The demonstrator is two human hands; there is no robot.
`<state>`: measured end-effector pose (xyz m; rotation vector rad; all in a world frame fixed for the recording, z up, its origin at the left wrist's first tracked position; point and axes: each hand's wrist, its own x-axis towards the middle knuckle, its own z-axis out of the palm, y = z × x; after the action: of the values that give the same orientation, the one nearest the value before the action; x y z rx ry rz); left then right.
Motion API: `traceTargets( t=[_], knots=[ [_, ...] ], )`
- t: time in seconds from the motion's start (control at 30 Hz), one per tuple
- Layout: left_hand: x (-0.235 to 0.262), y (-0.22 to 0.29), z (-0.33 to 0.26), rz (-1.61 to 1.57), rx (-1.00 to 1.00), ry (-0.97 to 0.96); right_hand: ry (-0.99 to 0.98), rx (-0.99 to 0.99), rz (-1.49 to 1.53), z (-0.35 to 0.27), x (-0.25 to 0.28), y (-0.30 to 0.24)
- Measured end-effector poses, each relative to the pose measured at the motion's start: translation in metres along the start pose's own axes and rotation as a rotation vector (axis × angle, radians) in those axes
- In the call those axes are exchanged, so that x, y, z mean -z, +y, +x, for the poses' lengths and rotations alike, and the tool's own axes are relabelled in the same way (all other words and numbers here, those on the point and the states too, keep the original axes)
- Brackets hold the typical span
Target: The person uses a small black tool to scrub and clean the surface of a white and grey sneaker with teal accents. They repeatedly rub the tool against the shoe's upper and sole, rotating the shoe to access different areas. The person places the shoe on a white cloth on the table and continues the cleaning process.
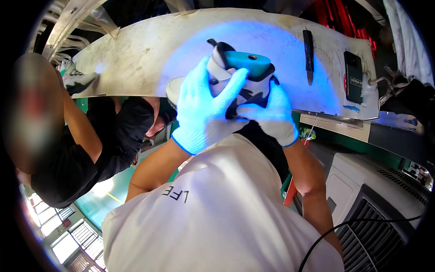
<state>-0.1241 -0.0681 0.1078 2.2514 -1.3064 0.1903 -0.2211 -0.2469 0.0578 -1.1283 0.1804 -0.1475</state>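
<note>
Head view: two gloved hands, left (202,109) and right (272,115), grip one shoe (242,75).

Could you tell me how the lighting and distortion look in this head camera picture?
Head view: a blue light pool tints the table, both gloved hands, left and right, and the shoe; fisheye bends the table edge; corners go black.

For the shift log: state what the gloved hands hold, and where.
A sneaker: left hand wraps its side, right hand grips underneath near the heel.
</note>
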Motion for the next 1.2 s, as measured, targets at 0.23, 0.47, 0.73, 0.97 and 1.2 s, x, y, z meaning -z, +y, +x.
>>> traceTargets(
  t=[0.23, 0.47, 0.73, 0.97, 1.2],
  knots=[
    [0.062, -0.055, -0.024, -0.227, 0.049, -0.122, 0.113, 0.079, -0.360, 0.001, 0.007, -0.001],
    [0.058, -0.066, -0.011, -0.160, 0.181, -0.252, 0.096, 0.073, -0.316, 0.000, 0.002, 0.000],
    [0.046, -0.055, 0.018, -0.291, 0.339, -0.326, 0.153, -0.041, -0.282, -0.004, -0.002, -0.007],
    [0.043, -0.026, 0.034, -0.354, 0.280, -0.273, 0.153, -0.018, -0.379, -0.008, 0.010, 0.005],
    [0.040, -0.020, 0.023, -0.127, 0.364, -0.361, 0.141, -0.006, -0.529, -0.021, 0.039, 0.022]
  ],
)
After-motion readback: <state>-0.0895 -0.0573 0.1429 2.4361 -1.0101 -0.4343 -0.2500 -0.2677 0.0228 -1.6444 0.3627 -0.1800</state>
